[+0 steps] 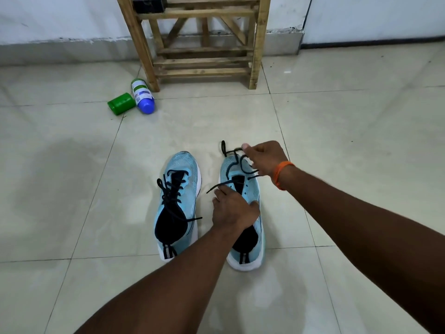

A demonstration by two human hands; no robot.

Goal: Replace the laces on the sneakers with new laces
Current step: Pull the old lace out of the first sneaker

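Observation:
Two light blue sneakers with white soles stand side by side on the tiled floor, toes away from me. The left sneaker point(178, 208) is laced with a dark lace, loosely untied. The right sneaker point(250, 237) has its dark lace point(231, 165) mostly pulled out of the eyelets, looping over the toe. My left hand point(234, 208) grips the right sneaker at its middle, over the tongue. My right hand point(265, 157), with an orange band on the wrist, pinches the lace above the toe of that sneaker.
A wooden rack point(199, 39) stands against the wall straight ahead. A green container point(121, 103) and a white bottle with a blue cap point(142, 96) lie on the floor by the rack's left leg. Grey tiles surround the sneakers.

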